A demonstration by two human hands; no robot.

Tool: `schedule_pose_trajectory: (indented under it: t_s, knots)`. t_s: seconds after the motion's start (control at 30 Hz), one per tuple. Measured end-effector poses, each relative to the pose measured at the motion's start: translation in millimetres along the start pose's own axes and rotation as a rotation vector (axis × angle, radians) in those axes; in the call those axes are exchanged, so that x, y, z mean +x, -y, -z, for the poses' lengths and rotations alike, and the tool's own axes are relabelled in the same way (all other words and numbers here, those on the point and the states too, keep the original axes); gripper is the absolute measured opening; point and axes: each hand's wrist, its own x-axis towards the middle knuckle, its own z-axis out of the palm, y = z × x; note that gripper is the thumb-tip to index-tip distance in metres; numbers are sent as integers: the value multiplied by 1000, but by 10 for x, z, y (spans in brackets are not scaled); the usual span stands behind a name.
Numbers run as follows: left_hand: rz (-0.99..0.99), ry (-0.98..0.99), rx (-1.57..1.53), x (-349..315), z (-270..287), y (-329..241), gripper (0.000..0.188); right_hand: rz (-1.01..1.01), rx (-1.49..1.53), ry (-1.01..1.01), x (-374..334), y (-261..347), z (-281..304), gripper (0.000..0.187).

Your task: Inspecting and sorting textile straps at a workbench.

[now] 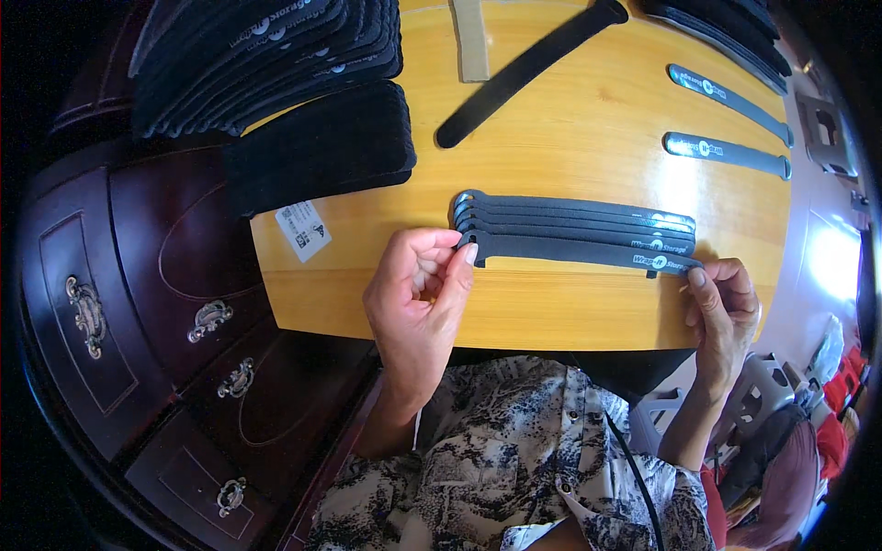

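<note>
Several black hook-and-loop straps (579, 223) lie overlapped in a fanned stack near the table's front edge, white print at their right ends. My left hand (423, 292) pinches the slotted left end of the nearest strap (570, 250) between thumb and fingertips. At that strap's printed right end, my right hand (723, 298) grips the tip between thumb and fingers. The strap is held straight along the front of the stack. Beneath the stack, a small dark tab pokes out near its right end.
Tall piles of black straps (276, 64) and a dark stack (326, 147) fill the left; a white label (303, 230) lies beside them. Farther off are a single strap (528, 78), a beige strip (470, 41), two printed straps (726, 156) and another pile (726, 37). Dark drawers (83, 303) stand left.
</note>
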Motion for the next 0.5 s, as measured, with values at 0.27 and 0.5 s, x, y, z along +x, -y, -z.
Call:
schedule_pose_trajectory:
  t_s: [0.27,0.5]
  knots:
    - [-4,4,71,-4,-19,-19,17,0,4,-12,8,-29,7,11]
    - [123,7,49,-35,-81,-57,16,1,-55,-15,-6,-59,66,9]
